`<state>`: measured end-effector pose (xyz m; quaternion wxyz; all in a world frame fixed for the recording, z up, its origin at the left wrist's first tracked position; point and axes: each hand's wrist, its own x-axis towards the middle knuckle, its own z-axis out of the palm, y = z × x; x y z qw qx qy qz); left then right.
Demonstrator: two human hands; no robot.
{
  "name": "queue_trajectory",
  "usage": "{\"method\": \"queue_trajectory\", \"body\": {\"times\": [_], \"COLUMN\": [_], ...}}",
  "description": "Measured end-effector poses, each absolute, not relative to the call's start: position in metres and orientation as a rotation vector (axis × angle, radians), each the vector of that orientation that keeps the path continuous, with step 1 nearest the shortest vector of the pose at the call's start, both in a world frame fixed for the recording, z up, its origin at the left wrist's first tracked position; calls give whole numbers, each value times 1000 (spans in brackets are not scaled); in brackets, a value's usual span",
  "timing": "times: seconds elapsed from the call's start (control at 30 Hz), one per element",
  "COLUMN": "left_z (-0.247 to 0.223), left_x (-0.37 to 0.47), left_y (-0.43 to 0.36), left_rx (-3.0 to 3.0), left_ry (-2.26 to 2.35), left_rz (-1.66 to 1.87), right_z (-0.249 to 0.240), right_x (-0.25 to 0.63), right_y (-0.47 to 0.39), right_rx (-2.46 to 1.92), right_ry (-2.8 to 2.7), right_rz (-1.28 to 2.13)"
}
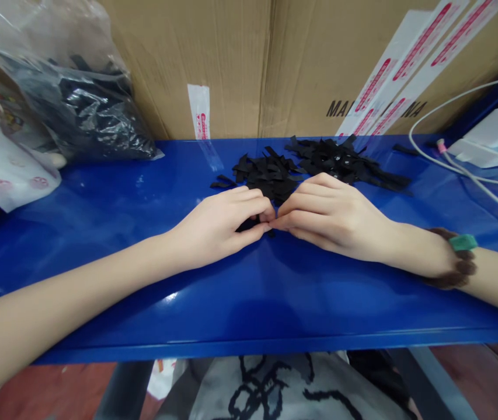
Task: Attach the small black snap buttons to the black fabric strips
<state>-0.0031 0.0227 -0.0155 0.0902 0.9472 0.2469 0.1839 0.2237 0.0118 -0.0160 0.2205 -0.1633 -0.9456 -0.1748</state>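
My left hand [231,223] and my right hand [336,216] meet fingertip to fingertip over the blue table, both closed in a pinch. Between them is a small black fabric strip [270,233], mostly hidden by the fingers. Just beyond my fingertips lies a loose pile of black fabric strips [268,172]. A second pile of black strips [345,160] spreads behind my right hand, and a few of its pieces show a small white letter mark.
A clear plastic bag [100,111] full of black pieces stands at the back left, beside a white printed wrapper [12,157]. Cardboard [226,58] walls the table's [112,233] far edge. On the right are a white cable [454,160] and a white device [494,140].
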Motion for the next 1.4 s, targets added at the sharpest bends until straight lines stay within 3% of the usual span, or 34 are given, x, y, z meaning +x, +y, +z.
{"method": "queue_trajectory", "body": {"times": [1.4], "left_z": [-13], "left_x": [0], "left_y": [17], "left_rx": [2799], "left_ry": [778], "left_rz": [868], "right_z": [-13], "right_x": [222], "right_y": [9], "right_rx": [-581], "right_ry": [-2497], "right_rz": [-396]}}
